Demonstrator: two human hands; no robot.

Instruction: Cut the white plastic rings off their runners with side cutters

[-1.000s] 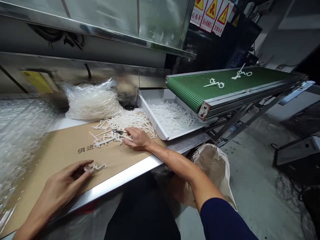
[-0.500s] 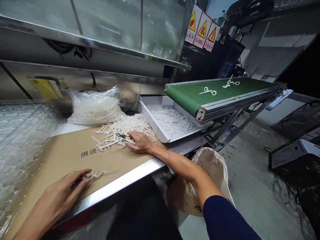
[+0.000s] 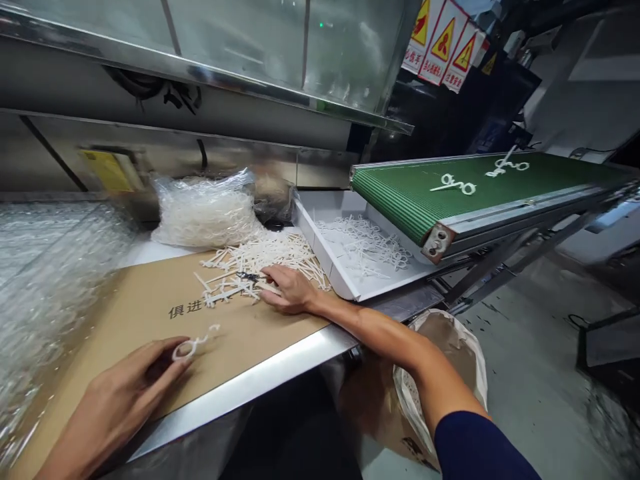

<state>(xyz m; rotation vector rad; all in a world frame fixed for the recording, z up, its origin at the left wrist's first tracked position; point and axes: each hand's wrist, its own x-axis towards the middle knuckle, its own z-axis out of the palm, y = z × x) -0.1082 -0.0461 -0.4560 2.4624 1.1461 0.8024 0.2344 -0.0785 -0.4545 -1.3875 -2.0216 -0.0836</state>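
White plastic ring-and-hook piece (image 3: 195,344) has tipped upward, hook end free, pinched in the left hand (image 3: 120,392); the right hand (image 3: 294,291) grips 1 dark-tipped metal tool (image 3: 247,276).

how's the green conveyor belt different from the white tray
The green conveyor belt is ribbed and flat-topped; the white tray has raised walls. The belt sits higher, while the tray lies beneath its near end. The tray holds a loose heap of white plastic pieces; the belt carries only a few. Both bear similar pieces.
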